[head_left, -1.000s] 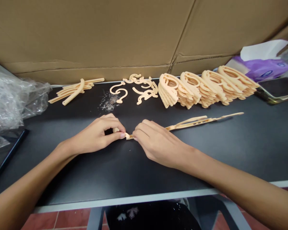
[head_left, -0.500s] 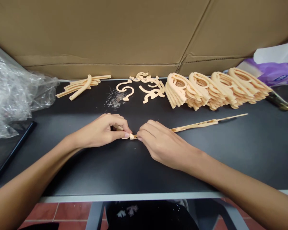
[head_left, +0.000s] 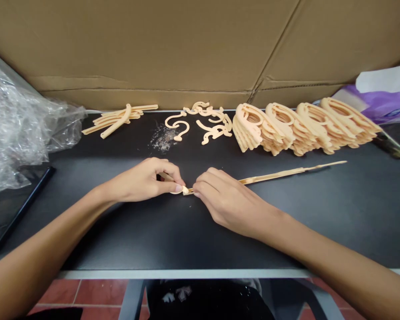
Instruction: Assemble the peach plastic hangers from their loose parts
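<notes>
Your left hand [head_left: 142,181] is curled into a tight pinch, with the thumb and forefinger closed on a small curved piece of pale peach moulded plastic [head_left: 177,192]. A short, thin peach plastic end [head_left: 166,176] shows behind those fingers. Your right hand [head_left: 230,202] lies just beside the pinch, its fingers curled down and nearly closed. Your right fingertips [head_left: 196,188] are at the near end of a long slim peach plastic strip [head_left: 273,177], but you can't tell from this view how firmly they hold it. The strip runs out to the right across the matte black table top [head_left: 286,222], its near end meeting the curved piece between your hands. Where the two join is partly hidden.

Beyond your hands, overlapping stacks of looped peach plastic pieces [head_left: 303,126] stand in a row along the back of the table. To their left lie loose peach plastic hooks [head_left: 178,126], a scatter of pale plastic shavings [head_left: 162,138], and a bundle of straight peach plastic strips [head_left: 116,118]. Crumpled clear plastic film [head_left: 18,126] sits at the far left, a purple packet [head_left: 383,106] at the far right, and a brown cardboard sheet [head_left: 153,53] stands behind it all.
</notes>
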